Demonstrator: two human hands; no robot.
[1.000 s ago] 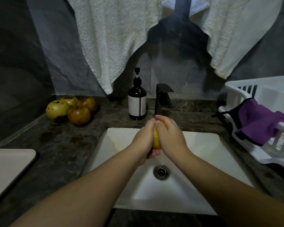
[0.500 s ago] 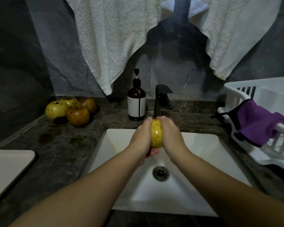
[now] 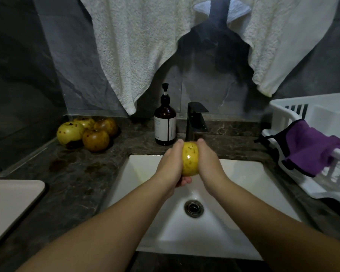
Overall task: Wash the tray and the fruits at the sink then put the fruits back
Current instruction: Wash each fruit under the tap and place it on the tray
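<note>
One view only, from the head camera. Both hands meet over the white sink (image 3: 145, 173), just in front of the black faucet (image 3: 196, 122), whose spout is hidden behind them; whether water runs cannot be made out. The left hand (image 3: 170, 163) and the right hand (image 3: 209, 163) curl round a yellow speckled fruit (image 3: 190, 159), each grip pressing one side of it, so only a middle strip of its skin shows. Fingertips of one hand peek out beneath the fruit, though which hand they belong to is hard to tell. The drain (image 3: 193, 208) lies near of the hands in the basin.

On the dark stone counter (image 3: 77, 173), far left, four more fruits (image 3: 95, 139) sit bunched together, touching one another. A brown pump bottle (image 3: 165, 124) stands just left of the faucet. At the right a white dish rack (image 3: 312, 114) is cut off by the frame edge, with a purple cloth (image 3: 310, 148) draped over its rim. A pale tray (image 3: 10, 199) is cut off at the near left edge. White towels (image 3: 137, 52) hang above, covering part of the dark wall.

Compared with a second ago, more of the fruit shows between the hands, which then nearly closed over it.
</note>
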